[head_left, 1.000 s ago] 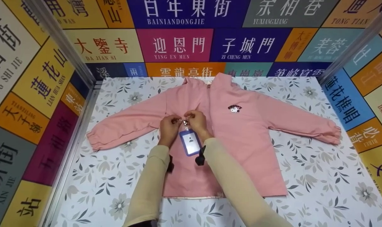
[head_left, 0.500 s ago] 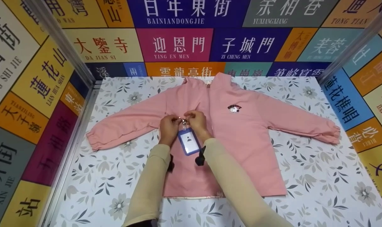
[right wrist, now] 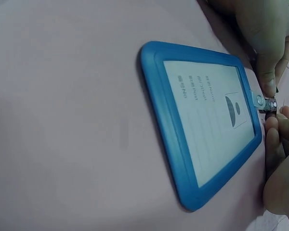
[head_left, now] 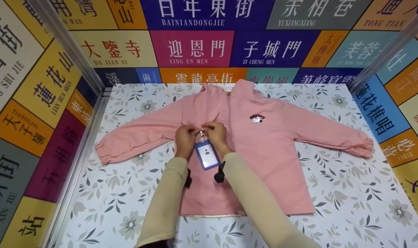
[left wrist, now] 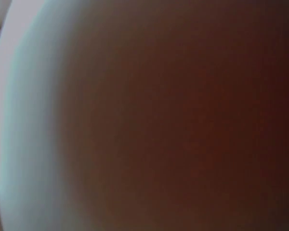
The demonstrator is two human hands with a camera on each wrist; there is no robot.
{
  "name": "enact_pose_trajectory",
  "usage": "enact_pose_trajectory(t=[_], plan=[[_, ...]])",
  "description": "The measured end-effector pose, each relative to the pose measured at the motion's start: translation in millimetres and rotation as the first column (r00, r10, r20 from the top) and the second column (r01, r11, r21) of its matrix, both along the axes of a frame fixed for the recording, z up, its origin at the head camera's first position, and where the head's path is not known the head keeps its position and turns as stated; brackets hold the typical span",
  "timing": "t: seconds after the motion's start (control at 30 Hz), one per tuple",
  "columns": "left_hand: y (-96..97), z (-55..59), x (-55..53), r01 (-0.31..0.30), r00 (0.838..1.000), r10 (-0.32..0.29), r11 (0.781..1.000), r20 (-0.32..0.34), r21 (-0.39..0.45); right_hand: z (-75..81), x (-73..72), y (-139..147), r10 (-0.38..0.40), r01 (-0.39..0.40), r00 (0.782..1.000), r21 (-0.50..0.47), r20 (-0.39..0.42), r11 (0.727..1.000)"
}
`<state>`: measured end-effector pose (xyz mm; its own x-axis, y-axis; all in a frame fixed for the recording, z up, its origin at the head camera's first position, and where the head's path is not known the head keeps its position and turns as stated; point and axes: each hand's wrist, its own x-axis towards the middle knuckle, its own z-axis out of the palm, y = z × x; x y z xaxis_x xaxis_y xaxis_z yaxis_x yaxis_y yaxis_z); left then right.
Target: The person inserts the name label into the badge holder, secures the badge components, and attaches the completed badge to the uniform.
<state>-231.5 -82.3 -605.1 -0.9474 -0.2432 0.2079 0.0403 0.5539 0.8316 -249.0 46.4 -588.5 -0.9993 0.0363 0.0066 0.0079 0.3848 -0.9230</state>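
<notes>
A blue-framed ID badge holder (head_left: 207, 155) with a white card lies over the front of a pink jacket (head_left: 264, 165). At its top sits a small metal clip (head_left: 201, 133). My left hand (head_left: 185, 140) pinches at the clip from the left, thumb pointing down at it in the right wrist view. From the other side my right hand (head_left: 216, 136) pinches at the same clip with thumb and forefinger. What lies exactly between the fingertips is partly hidden. In the right wrist view the badge holder (right wrist: 176, 144) fills the middle. The left wrist view is blocked by a dark blur.
The jacket lies flat with both sleeves (head_left: 140, 134) spread, on a white leaf-patterned tabletop (head_left: 112, 206). A small cartoon patch (head_left: 257, 119) marks its right chest as seen. Colourful sign-covered walls (head_left: 191, 50) enclose the table at the back and sides.
The badge holder has shifted slightly left, and its clip sits a little differently between the fingertips. Both hands stay in nearly the same place; the jacket has not moved.
</notes>
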Motion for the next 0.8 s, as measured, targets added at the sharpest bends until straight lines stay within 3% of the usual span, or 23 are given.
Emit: enact_pose_trajectory(t=[0.17,0.43,0.8], plan=[[0.8,-0.8,-0.5,-0.024,0.999,0.023,0.999,0.039,0.027,-0.8,2.0,-0.6,-0.001,0.002,1.0,0.009,-0.019,1.0],[0.0,1.2,3.1,-0.033,0.998,0.03,0.998,-0.05,-0.05,-4.9,0.8,-2.4,-0.022,0.024,0.997,0.033,-0.069,0.999],[3.7,5.8,0.6,-0.054,0.998,0.055,0.998,0.038,-0.03,-8.3,-0.7,-2.2,-0.019,0.028,0.993,0.071,-0.116,0.997]])
